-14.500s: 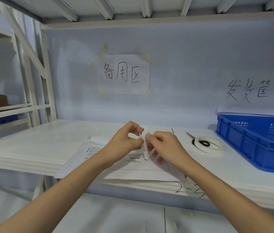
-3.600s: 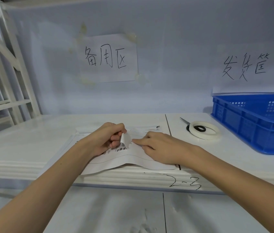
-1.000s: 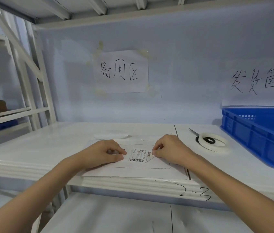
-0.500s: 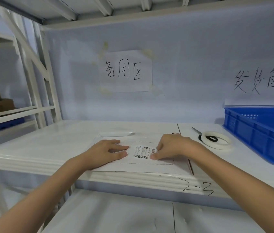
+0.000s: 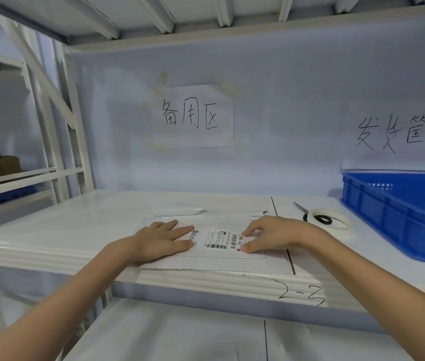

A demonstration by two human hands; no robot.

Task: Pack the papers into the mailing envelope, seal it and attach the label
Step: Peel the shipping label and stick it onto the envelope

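Observation:
A white mailing envelope [image 5: 219,261] lies flat at the front edge of the white shelf [image 5: 76,230]. A barcode label [image 5: 218,239] lies flat inside the printed frame on the envelope. My left hand [image 5: 162,241] lies flat on the envelope, fingers straight, fingertips at the label's left edge. My right hand [image 5: 271,235] presses down on the label's right end with its fingertips. The papers are not visible.
A white tape roll [image 5: 328,222] and scissors [image 5: 300,207] lie to the right of the envelope. A blue plastic crate [image 5: 401,212] stands at the far right. A strip of white backing paper [image 5: 176,211] lies behind the envelope. Handwritten signs hang on the back wall.
The label, curled and held up between both hands earlier, now lies flat on the envelope. Both hands have spread apart along it, left hand flattened on the left, right pressing the right end.

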